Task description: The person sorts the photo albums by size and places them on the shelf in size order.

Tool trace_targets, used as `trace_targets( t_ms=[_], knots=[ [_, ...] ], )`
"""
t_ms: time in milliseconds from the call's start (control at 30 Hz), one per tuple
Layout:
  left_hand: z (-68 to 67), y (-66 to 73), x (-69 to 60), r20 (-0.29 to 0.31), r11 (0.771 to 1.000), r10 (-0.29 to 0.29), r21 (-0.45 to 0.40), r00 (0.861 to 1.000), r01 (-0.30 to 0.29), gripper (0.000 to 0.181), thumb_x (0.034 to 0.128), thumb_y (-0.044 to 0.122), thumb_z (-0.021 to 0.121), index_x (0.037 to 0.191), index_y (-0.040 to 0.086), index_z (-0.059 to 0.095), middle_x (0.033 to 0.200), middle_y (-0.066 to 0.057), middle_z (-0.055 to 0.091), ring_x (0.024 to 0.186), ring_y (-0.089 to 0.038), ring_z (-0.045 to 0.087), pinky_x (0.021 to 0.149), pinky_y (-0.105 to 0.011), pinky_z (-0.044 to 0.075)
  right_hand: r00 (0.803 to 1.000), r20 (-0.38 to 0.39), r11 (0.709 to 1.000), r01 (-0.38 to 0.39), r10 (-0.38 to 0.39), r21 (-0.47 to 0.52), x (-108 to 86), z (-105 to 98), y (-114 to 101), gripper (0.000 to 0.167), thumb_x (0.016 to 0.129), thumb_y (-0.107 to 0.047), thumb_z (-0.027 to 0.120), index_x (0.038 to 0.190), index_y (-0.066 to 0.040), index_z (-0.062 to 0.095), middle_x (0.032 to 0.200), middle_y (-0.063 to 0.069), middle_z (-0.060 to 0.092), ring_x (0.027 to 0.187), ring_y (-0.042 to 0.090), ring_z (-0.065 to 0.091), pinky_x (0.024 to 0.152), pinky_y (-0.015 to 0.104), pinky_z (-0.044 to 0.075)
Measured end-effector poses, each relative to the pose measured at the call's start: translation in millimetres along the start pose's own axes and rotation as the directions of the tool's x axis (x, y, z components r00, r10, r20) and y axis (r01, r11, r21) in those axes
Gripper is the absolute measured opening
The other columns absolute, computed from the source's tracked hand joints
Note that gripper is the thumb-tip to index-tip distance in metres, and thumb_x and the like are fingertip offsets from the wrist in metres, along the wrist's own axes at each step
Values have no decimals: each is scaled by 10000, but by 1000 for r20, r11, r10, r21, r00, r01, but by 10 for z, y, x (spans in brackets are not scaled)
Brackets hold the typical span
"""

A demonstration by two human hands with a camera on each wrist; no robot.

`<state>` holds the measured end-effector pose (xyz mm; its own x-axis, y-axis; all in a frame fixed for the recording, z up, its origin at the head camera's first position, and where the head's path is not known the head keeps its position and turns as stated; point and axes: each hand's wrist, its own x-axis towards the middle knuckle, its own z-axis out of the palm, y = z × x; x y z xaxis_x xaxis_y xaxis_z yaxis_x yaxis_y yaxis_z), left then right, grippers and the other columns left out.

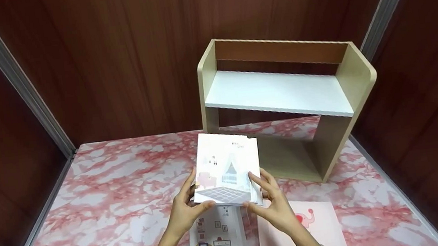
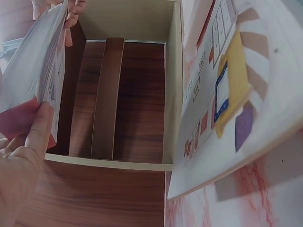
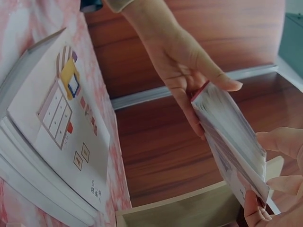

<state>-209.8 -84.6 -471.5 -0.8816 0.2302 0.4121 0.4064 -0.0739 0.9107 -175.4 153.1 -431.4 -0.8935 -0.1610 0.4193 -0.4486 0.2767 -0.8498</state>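
Note:
Both hands hold up a white book with a pale room drawing on its cover, in front of the shelf. My left hand grips its left side, thumb at the lower edge. On the lower right, my right hand grips it with the thumb below and fingers along the side. An offset strip shows along the right edge; whether that is a second book I cannot tell. Page edges and a red end appear in the left wrist view. Below the hands lie stacked white books, the top one showing a yellow armchair and drawers.
A pale wooden bookshelf with a white upper board stands at the back right. The pink book with a red elephant lies right of the stack. Pink marbled covering spreads over the table, with dark wood panels around it.

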Motion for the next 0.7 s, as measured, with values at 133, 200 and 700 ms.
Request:
trace_targets(
  t_ms=[133,200,700],
  knots=[
    [22,136,-4,5,1000,3,2,1000,-3,908,750,-13,729,1471,19,178,1287,-238,499,1039,-112,576,766,-308,541,1000,-2,1000,5,-5,0,4,-11,-9,655,733,15,749,1318,67,459,1426,340,214,1091,365,480,773,329,513],
    [30,175,-2,4,1000,1,6,1000,-1,906,749,-9,731,1471,22,184,1315,-235,478,1056,-105,567,771,-309,538,1000,-5,1000,3,-3,-6,6,-18,-16,655,733,12,750,1318,65,460,1426,338,216,1102,375,475,776,328,512],
    [41,198,35,3,1000,9,22,1000,-9,911,739,6,744,1470,38,201,1281,-204,524,1056,-111,572,777,-300,532,1000,-6,1000,-4,4,-11,20,-50,-25,650,744,10,741,1325,63,453,1423,343,207,1108,379,493,811,355,518]
  ],
)
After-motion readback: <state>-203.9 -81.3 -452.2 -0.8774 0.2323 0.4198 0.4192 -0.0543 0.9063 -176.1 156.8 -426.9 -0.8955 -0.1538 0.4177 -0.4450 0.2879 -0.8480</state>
